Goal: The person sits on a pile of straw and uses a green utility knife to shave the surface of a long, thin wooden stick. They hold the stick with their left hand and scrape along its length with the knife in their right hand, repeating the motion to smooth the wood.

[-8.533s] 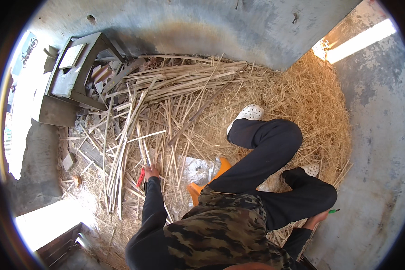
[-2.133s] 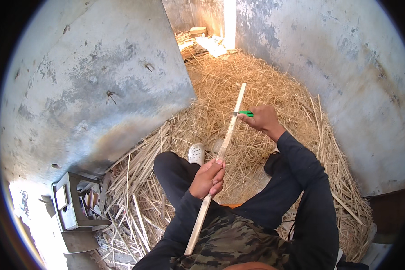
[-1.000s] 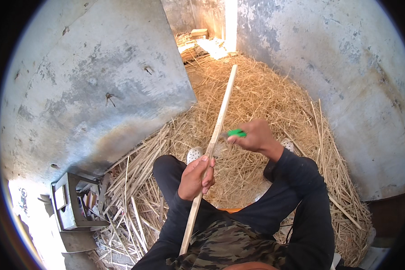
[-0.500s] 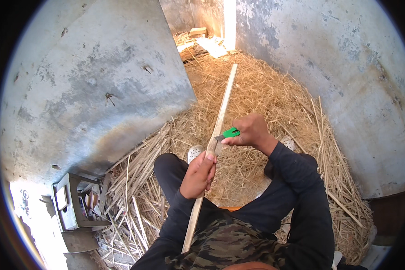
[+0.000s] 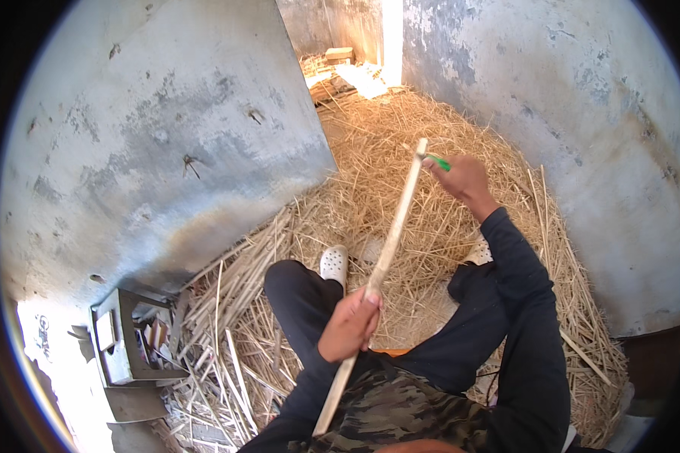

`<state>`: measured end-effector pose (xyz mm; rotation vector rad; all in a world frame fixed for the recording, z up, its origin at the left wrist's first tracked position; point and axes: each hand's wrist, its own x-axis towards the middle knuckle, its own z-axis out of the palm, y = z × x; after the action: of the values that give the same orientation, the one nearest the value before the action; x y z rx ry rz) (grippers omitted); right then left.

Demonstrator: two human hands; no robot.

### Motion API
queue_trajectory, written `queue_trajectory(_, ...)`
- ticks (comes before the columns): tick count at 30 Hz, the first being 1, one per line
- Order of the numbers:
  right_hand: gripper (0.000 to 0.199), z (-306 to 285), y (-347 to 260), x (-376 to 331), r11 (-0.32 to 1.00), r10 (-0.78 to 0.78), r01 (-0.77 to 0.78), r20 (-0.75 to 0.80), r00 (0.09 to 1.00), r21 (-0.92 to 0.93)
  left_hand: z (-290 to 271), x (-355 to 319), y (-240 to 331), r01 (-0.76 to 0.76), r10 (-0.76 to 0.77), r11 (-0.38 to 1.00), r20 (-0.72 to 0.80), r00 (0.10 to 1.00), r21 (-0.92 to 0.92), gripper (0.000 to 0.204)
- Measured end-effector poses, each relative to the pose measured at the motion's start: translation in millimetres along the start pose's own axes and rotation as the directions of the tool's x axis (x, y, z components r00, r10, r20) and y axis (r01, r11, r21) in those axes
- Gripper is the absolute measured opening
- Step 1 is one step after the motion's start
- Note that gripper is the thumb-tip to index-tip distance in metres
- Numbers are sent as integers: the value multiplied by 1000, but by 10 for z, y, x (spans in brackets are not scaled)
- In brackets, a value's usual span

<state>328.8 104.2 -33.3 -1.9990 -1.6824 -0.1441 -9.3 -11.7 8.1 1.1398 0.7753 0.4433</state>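
The left hand clamps the wooden strip over the straw; the right hand, gripping the green knife, has advanced to the strip's far end, apparently nearly completing one stroke.

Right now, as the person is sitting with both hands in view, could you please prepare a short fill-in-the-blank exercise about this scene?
Between the left hand and the right hand, the one closed around the long pale strip is the ____ one.
The other hand holds a small tool whose visible part is coloured ____.
In the picture, this tool is at the strip's ____ end, not its lower one.
The left white shoe is dotted with small ____.

Missing words: left; green; upper; holes.
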Motion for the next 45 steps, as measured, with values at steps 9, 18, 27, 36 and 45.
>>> queue_trajectory(9, 70, -111, -956, -803, 890, -411, 405, -17, 912, 209, -109, 82, 116, -72, 74, 997, -71, 995, 20, 30)
queue_trajectory(18, 71, 84, -660, -613, 946, -311, 312, -26, 950, 85, -78, 35, 89, -55, 54, 998, -65, 996, -7, 30)
queue_trajectory(27, 69, 60, -960, -949, 864, -439, 430, -27, 898, 262, -132, 128, 0, -25, 31, 914, 9, 999, -406, 26)
queue_trajectory(36, 69, 76, -884, -697, 859, -476, 488, -107, 873, 156, -158, 166, 25, -58, 64, 939, 7, 998, -338, 26)
queue_trajectory(45, 71, 144, -864, -557, 782, -582, 617, -249, 774, 89, -227, 171, -37, -51, 61, 935, 15, 998, -352, 26)
